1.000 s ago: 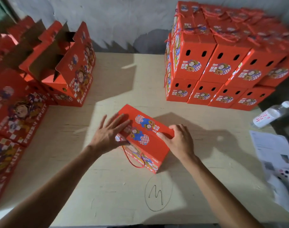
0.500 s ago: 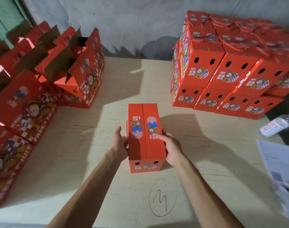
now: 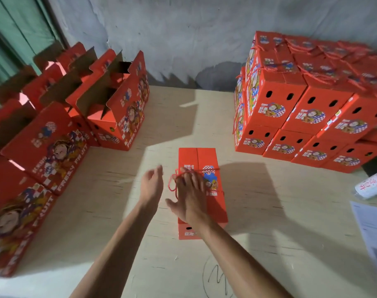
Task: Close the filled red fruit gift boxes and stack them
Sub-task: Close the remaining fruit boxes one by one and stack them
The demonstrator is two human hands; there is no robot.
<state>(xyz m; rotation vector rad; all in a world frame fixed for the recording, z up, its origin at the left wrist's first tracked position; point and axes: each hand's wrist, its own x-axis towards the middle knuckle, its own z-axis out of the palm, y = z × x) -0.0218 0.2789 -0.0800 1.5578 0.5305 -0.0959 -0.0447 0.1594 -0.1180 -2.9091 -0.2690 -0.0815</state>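
A closed red fruit gift box (image 3: 206,157) lies lengthwise on the plywood table (image 3: 269,222) in the middle of the view. My right hand (image 3: 189,196) lies over its top with straight, spread fingers. The box's red cord handle (image 3: 172,186) loops over those fingers and hangs off the box's left side. Just left of the box my left hand (image 3: 151,186) hovers with straight fingers, slightly blurred, touching nothing. At the back right stands a stack of closed red boxes (image 3: 312,108), two layers high.
Several open red boxes (image 3: 118,108) with raised flaps stand in rows along the left side and rear left. A plastic bottle (image 3: 370,187) and printed papers (image 3: 372,231) lie at the right edge. A pen scribble (image 3: 217,276) marks the table near me.
The box has been turned from slanted to lengthwise. Both hands left its sides: the right now lies on top with the cord over its fingers, the left has pulled away.
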